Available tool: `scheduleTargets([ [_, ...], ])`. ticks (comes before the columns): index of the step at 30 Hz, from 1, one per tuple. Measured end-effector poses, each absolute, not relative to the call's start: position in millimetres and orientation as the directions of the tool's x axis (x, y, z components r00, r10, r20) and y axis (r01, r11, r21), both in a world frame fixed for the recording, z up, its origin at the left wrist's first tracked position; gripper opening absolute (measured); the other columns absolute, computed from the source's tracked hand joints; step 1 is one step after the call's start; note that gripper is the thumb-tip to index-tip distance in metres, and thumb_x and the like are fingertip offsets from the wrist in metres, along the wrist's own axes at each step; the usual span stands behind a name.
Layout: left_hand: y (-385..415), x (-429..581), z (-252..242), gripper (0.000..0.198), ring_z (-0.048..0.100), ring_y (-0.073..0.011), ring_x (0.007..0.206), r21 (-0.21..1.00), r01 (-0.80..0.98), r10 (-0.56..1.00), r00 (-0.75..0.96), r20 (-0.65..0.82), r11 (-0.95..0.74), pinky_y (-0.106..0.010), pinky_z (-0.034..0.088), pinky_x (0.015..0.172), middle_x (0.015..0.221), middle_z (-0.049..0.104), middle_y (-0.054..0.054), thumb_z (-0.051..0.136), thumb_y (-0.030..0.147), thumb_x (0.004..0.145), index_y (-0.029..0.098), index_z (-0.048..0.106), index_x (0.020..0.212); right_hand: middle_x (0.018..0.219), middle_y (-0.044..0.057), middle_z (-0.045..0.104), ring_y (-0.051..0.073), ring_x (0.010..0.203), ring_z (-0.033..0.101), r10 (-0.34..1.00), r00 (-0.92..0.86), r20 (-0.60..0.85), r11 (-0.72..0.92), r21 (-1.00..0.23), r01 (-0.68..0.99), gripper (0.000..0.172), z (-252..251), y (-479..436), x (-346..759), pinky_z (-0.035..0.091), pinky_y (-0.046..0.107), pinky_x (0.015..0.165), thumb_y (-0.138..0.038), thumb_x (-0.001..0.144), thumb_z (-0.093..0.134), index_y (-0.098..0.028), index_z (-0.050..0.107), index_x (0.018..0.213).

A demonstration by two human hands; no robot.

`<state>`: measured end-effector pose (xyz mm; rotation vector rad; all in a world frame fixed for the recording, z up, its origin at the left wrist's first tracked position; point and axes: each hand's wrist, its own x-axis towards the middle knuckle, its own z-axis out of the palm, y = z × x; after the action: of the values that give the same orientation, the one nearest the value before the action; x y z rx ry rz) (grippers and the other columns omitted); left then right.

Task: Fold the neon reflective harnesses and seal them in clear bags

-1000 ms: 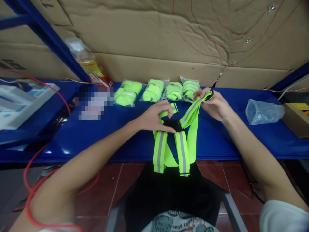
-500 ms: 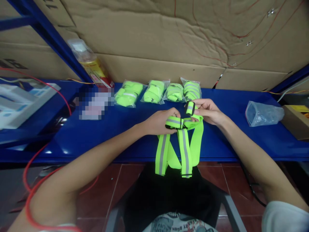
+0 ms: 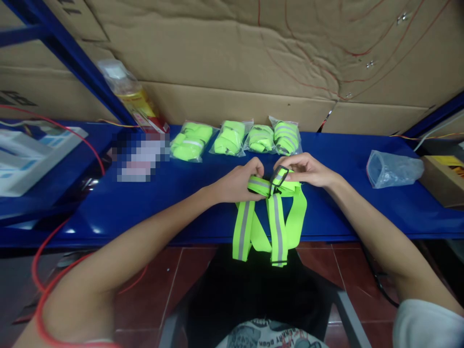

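Observation:
A neon-yellow reflective strap harness (image 3: 276,227) with grey stripes is held between my hands, its loops hanging over the table's front edge. My left hand (image 3: 239,182) is closed around a folded band of it on the left. With thumb and fingers, my right hand (image 3: 308,169) pinches the strap beside a black plastic buckle (image 3: 280,176). That buckle stands tilted close to the middle joint of the straps. Part of the band is hidden inside my left fingers.
Several clear bags of folded neon straps (image 3: 228,138) line the back of the blue table (image 3: 337,208). A bottle (image 3: 126,92) stands at back left. At right lie an open clear plastic bag (image 3: 393,169) and a cardboard box (image 3: 444,181). A red hose (image 3: 38,270) loops at left.
My right hand has brought the black buckle left and down, close to the strap joint by my left hand. My left hand keeps its grip, nearly still.

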<state>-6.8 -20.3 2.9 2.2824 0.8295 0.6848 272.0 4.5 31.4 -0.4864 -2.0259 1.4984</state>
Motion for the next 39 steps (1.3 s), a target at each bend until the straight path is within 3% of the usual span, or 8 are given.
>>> scheduleTargets([
  [3,-20,-6,2,0.057,0.066,-0.0162,0.076,0.695,0.393,0.719,0.645,0.257,-0.602,-0.028,0.043,0.067,0.097,0.066,0.002,0.089,0.034,0.072,0.025,0.046,0.108,0.123,0.01,0.082,0.019,0.109,0.079,0.573,-0.797,0.191,0.29,-0.957,-0.021,0.022,33,2,272,0.062,0.028,0.095,-0.026,0.091,0.087,-0.019,0.086,0.112],
  [10,-21,-5,5,0.059,0.071,-0.0188,0.083,0.748,0.34,0.707,0.667,0.236,-0.57,-0.03,0.047,0.072,0.099,0.071,0.001,0.087,0.03,0.072,0.026,0.043,0.112,0.135,0.013,0.079,0.022,0.123,0.076,0.526,-0.835,0.16,0.29,-0.957,0.0,0.022,36,-4,266,0.06,0.034,0.106,-0.024,0.094,0.084,-0.019,0.086,0.115],
  [15,-20,-5,4,0.063,0.073,-0.0199,0.083,0.778,0.295,0.689,0.687,0.231,-0.555,-0.03,0.049,0.073,0.092,0.072,0.004,0.085,0.021,0.068,0.027,0.041,0.113,0.127,0.012,0.082,0.019,0.114,0.08,0.471,-0.876,0.106,0.221,-0.975,0.002,0.023,34,-6,263,0.061,0.029,0.101,-0.023,0.096,0.082,-0.017,0.085,0.119],
  [20,-19,-4,4,0.06,0.072,-0.0185,0.077,0.797,0.286,0.696,0.684,0.218,-0.532,-0.029,0.049,0.069,0.087,0.071,0.004,0.086,0.026,0.071,0.027,0.04,0.111,0.13,0.016,0.081,0.022,0.118,0.078,0.436,-0.899,0.046,0.176,-0.984,0.035,0.03,30,-4,262,0.06,0.033,0.105,-0.029,0.097,0.082,-0.014,0.083,0.122],
  [29,-19,-5,3,0.065,0.065,-0.0168,0.074,0.808,0.288,0.707,0.677,0.207,-0.513,-0.028,0.044,0.068,0.081,0.062,0.008,0.087,0.025,0.065,0.026,0.045,0.114,0.138,0.015,0.077,0.023,0.127,0.075,0.363,-0.921,0.138,0.129,-0.987,-0.097,0.02,34,-5,260,0.056,0.036,0.112,-0.027,0.099,0.081,-0.018,0.086,0.116],
  [34,-19,-4,3,0.064,0.06,-0.0159,0.078,0.729,0.346,0.703,0.664,0.255,-0.591,-0.028,0.043,0.068,0.093,0.058,0.005,0.088,0.029,0.064,0.025,0.05,0.116,0.14,0.016,0.076,0.023,0.127,0.074,0.367,-0.919,0.147,0.086,-0.989,-0.124,0.023,28,-4,259,0.054,0.035,0.112,-0.031,0.099,0.08,-0.018,0.086,0.117],
  [39,-21,-4,2,0.07,0.068,-0.0257,0.106,0.686,0.335,0.676,0.668,0.311,-0.646,-0.035,0.053,0.086,0.114,0.065,-0.005,0.092,0.042,0.072,0.025,0.05,0.125,0.141,0.014,0.075,0.023,0.126,0.073,0.413,-0.899,0.145,0.039,-0.989,-0.141,0.023,23,-3,259,0.055,0.037,0.112,-0.037,0.098,0.081,-0.02,0.087,0.113],
])
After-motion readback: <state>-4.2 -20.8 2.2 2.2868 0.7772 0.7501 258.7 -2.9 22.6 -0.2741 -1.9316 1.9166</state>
